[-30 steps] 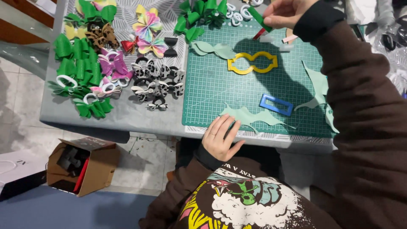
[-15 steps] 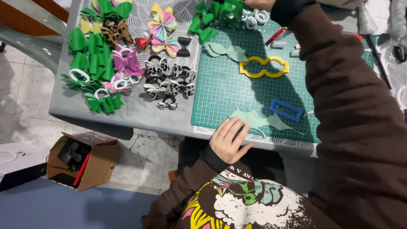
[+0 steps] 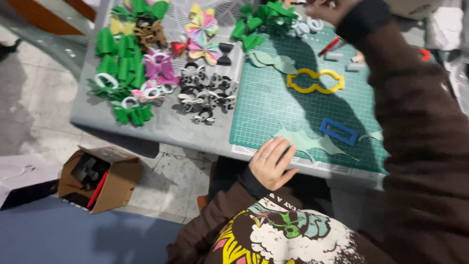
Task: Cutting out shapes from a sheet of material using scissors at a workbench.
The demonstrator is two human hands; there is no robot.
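My left hand point(image 3: 271, 164) lies flat at the near edge of the green cutting mat point(image 3: 266, 110), fingertips on a pale green paper scrap point(image 3: 308, 142). My right hand point(image 3: 328, 8) reaches over the far edge of the mat, near small white paper loops point(image 3: 308, 25). It is cut off by the top of the view, so its grasp is hidden. On the mat lie a yellow bow-shaped template point(image 3: 315, 80) and a blue rectangular frame point(image 3: 339, 131). A red pen point(image 3: 328, 46) lies below my right hand.
Left of the mat the grey table point(image 3: 161, 124) carries several paper bows: green point(image 3: 119, 58), pink point(image 3: 159, 66), black-and-white point(image 3: 205, 93), multicoloured point(image 3: 202, 34). More green bows point(image 3: 266, 14) sit at the far edge. An open cardboard box point(image 3: 100, 178) stands on the floor.
My right hand has moved farther away, to the top edge of the view, and the green thing it held is out of sight. My left hand has stayed at the mat's near edge.
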